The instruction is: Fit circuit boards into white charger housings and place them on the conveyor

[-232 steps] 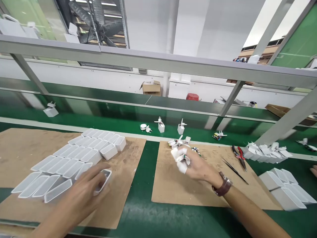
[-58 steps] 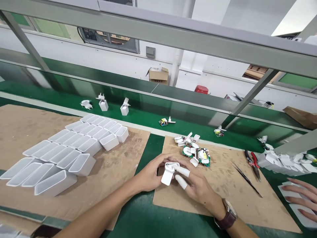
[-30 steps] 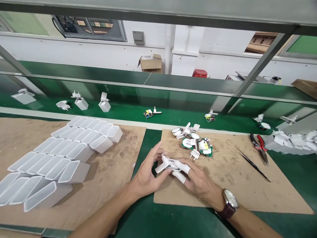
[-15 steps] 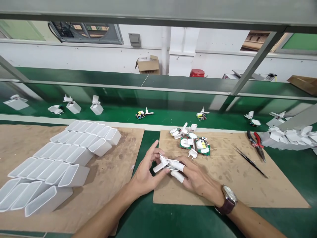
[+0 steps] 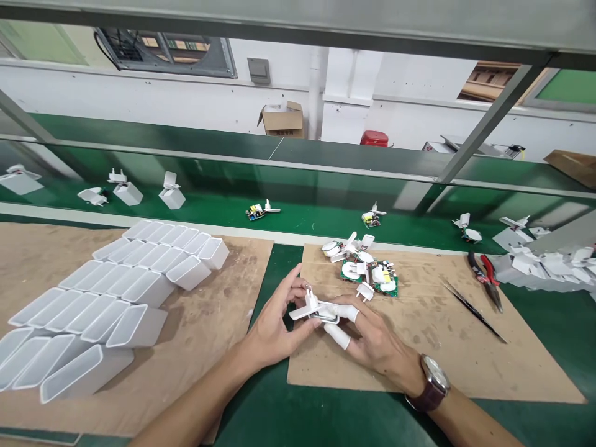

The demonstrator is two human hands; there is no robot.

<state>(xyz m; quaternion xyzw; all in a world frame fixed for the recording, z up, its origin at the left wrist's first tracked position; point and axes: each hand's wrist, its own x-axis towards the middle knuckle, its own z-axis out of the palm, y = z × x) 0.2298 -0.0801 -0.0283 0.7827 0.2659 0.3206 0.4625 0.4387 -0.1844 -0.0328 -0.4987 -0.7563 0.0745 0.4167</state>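
Over the inner edge of the right-hand cardboard mat, my left hand (image 5: 278, 326) grips a white plastic adapter case (image 5: 329, 319) between thumb and fingers. A white plug piece (image 5: 309, 305) with metal pins sticks out over its left side. My right hand (image 5: 379, 335), wearing white finger cots on thumb and forefinger, has its fingertips closed at the case's right end. Inside the open rim, parts are too small to make out. Just beyond the hands lie several green circuit boards (image 5: 389, 288) with white plug pieces, and one loose white plug (image 5: 365, 291).
Rows of open white cases (image 5: 139, 285) stand on the left cardboard mat (image 5: 195, 347). Tweezers (image 5: 475, 312) and red-black pliers (image 5: 488, 282) lie right. White assembled cases (image 5: 544, 270) line the far right. Behind runs a green belt (image 5: 307, 218) carrying boards and cases.
Parts on the green belt have shifted left. My right fingertips have drawn slightly right along the case, showing more of its rim. My left hand keeps its grip.
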